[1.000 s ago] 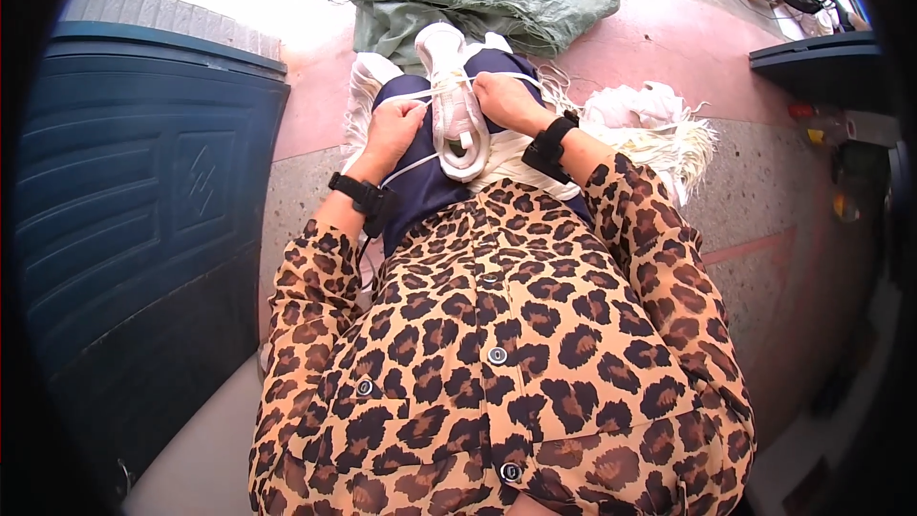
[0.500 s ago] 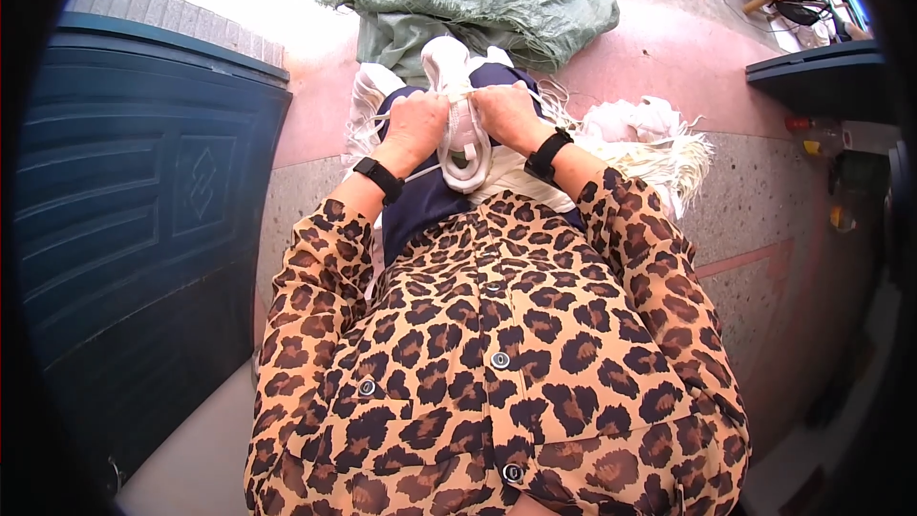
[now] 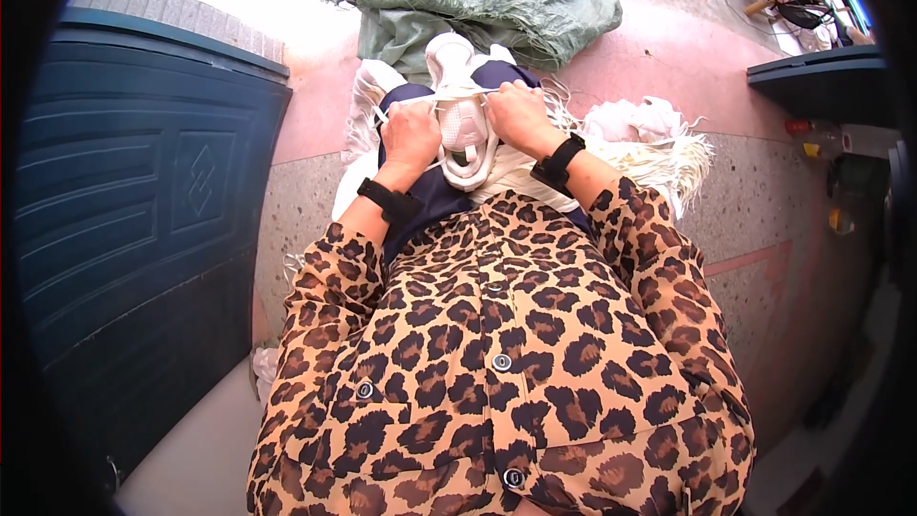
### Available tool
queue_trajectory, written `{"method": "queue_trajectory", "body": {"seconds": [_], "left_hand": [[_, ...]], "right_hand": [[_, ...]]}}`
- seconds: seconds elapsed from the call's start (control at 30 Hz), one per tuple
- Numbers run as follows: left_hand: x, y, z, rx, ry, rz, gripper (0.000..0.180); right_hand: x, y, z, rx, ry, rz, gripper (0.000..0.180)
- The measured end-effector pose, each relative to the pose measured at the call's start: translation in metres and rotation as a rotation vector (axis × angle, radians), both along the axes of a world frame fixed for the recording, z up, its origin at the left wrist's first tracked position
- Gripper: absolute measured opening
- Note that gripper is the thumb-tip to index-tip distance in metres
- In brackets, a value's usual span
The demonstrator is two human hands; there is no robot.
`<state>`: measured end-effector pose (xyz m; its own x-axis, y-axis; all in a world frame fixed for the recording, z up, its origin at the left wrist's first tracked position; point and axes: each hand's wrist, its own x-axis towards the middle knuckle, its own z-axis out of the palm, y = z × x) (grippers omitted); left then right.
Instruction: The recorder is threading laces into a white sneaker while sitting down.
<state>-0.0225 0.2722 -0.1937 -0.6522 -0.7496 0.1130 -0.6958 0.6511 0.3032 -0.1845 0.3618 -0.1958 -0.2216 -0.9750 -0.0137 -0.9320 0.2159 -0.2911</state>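
A white sneaker (image 3: pixel 464 122) rests on my lap, its toe pointing away from me and its heel opening nearest my body. White shoelaces (image 3: pixel 449 96) cross its upper and run out to both sides. On the shoe's left side, my left hand (image 3: pixel 412 139) is closed on one lace. My right hand (image 3: pixel 522 119), also closed, grips the other lace at the shoe's right. Both hands stand a little apart from the shoe's sides. The fingertips are mostly turned away and partly hidden. Dark blue trousers (image 3: pixel 430 201) cover my legs beneath.
A bundle of white laces (image 3: pixel 683 153) lies on the floor to my right. Beyond my knees is a crumpled green woven sack (image 3: pixel 497 0). A dark blue door panel (image 3: pixel 143 182) stands close at the left, and a dark ledge (image 3: pixel 821 72) juts in at the right.
My hands have moved apart to either side of the shoe, drawing the laces out wider across it. More of the shoe's upper shows between them.
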Motion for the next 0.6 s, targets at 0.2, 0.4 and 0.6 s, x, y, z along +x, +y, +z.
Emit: {"method": "queue_trajectory", "body": {"seconds": [0.2, 0.4, 0.6], "left_hand": [[-0.009, 0.005, 0.021, -0.36, -0.097, -0.245, 0.013], [-0.025, -0.003, 0.027, -0.454, -0.343, -0.457, 0.006], [-0.038, -0.021, 0.081, 0.44, 0.561, -0.19, 0.009]], "right_hand": [[-0.007, 0.0, -0.013, -0.283, -0.46, -0.067, 0.014], [-0.008, -0.001, -0.011, -0.267, -0.221, 0.125, 0.009], [-0.011, -0.006, 0.003, -0.216, 0.032, 0.26, 0.008]]}}
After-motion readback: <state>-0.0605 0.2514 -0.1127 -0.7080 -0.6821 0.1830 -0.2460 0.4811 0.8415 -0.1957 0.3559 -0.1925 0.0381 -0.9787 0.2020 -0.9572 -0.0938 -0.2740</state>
